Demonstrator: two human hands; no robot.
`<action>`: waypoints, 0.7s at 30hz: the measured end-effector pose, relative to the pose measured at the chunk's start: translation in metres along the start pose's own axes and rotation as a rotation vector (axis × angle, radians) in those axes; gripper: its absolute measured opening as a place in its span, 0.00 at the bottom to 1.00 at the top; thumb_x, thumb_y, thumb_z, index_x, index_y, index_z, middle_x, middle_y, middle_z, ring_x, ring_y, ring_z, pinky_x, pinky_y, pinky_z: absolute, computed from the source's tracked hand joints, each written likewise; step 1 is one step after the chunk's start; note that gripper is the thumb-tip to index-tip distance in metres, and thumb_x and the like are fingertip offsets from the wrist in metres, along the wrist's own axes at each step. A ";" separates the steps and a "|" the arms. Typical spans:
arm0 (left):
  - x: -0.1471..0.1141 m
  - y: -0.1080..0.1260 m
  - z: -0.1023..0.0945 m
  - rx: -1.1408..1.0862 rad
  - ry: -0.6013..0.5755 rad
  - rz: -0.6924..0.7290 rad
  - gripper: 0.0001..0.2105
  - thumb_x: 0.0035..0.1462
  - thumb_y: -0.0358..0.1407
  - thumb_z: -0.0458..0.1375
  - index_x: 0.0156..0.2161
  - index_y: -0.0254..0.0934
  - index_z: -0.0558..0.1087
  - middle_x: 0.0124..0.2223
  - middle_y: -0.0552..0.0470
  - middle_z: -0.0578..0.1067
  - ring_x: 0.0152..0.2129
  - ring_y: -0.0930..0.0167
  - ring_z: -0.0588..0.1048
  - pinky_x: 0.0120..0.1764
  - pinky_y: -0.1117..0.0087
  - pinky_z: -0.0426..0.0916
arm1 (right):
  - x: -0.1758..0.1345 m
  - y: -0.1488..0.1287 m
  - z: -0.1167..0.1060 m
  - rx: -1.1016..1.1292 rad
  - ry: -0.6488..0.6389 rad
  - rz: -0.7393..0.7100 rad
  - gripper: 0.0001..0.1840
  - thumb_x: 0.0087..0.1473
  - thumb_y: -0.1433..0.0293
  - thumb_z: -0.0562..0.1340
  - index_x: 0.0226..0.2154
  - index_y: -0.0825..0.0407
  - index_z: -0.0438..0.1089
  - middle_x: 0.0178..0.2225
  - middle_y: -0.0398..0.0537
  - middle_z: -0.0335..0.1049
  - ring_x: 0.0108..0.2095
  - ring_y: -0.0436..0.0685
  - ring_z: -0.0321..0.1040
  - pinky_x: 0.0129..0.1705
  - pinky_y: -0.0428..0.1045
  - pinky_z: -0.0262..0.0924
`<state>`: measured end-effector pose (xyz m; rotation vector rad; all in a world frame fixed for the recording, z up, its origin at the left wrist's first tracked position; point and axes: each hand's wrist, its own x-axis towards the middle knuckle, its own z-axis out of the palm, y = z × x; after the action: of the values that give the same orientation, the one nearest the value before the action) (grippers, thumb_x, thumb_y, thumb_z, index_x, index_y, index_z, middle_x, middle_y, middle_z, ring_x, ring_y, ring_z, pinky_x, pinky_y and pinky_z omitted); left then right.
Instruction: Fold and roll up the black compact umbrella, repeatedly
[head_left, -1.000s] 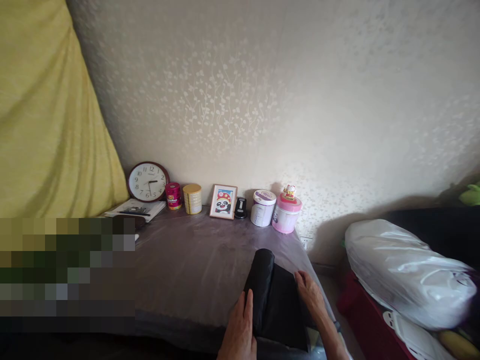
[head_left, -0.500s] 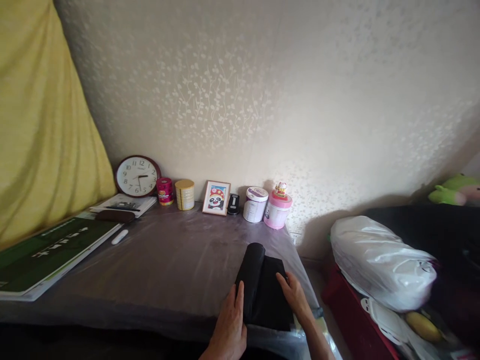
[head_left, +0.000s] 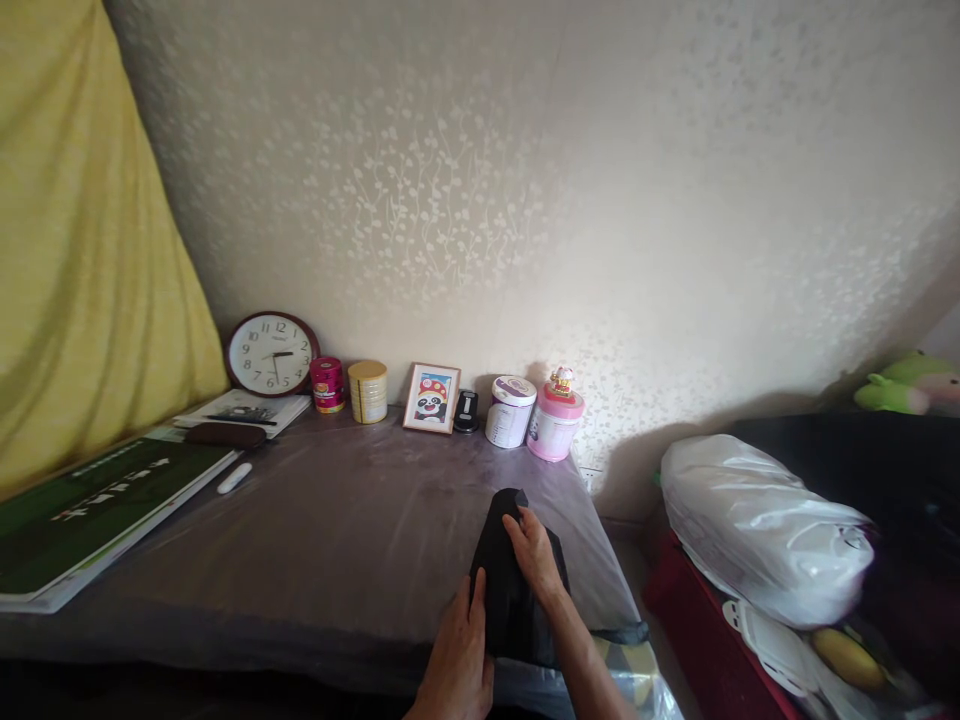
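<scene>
A black rolled bundle [head_left: 499, 570], perhaps folded fabric, lies on the cloth-covered table near its right front corner. My left hand [head_left: 460, 640] holds the bundle along its left side, fingers pointing up its length. My right hand [head_left: 534, 555] reaches over the top and pinches the loose black flap against the roll near its far end. The bundle's underside and part of its right side are hidden by my right hand and forearm.
Along the wall stand a clock [head_left: 271, 352], a pink tin [head_left: 327, 385], a yellow canister [head_left: 367, 392], a framed panda picture [head_left: 431, 398] and two tubs. Green book [head_left: 112, 505] lies left. A white plastic bag [head_left: 761, 530] sits beyond the table's right edge.
My right hand has moved up and left from the flap's right edge, folding the flap over onto the roll. My left hand has stayed at the left side.
</scene>
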<state>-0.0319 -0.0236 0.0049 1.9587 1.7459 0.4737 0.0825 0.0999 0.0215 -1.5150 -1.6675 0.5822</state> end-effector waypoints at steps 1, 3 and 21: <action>0.001 -0.001 0.000 0.005 0.006 0.005 0.39 0.41 0.19 0.47 0.62 0.23 0.40 0.65 0.35 0.46 0.61 0.65 0.47 0.60 0.64 0.49 | 0.001 -0.002 0.004 -0.028 -0.017 0.013 0.19 0.51 0.62 0.53 0.41 0.56 0.67 0.29 0.49 0.72 0.31 0.56 0.69 0.33 0.48 0.61; 0.002 -0.003 0.000 0.020 0.014 0.016 0.39 0.41 0.20 0.48 0.61 0.24 0.43 0.65 0.37 0.46 0.62 0.66 0.46 0.60 0.65 0.48 | 0.002 -0.005 0.009 -0.092 -0.060 0.047 0.17 0.52 0.65 0.54 0.42 0.55 0.67 0.28 0.48 0.73 0.31 0.57 0.70 0.33 0.48 0.60; 0.002 -0.042 0.029 0.025 0.130 0.107 0.26 0.51 0.32 0.48 0.57 0.26 0.55 0.57 0.34 0.63 0.53 0.59 0.65 0.53 0.60 0.63 | -0.012 -0.034 0.007 -0.128 -0.449 -0.080 0.13 0.56 0.69 0.49 0.27 0.51 0.66 0.25 0.43 0.76 0.23 0.49 0.70 0.29 0.43 0.56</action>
<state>-0.0509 -0.0213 -0.0427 2.0886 1.7381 0.6323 0.0559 0.0837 0.0408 -1.4711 -2.1303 0.8307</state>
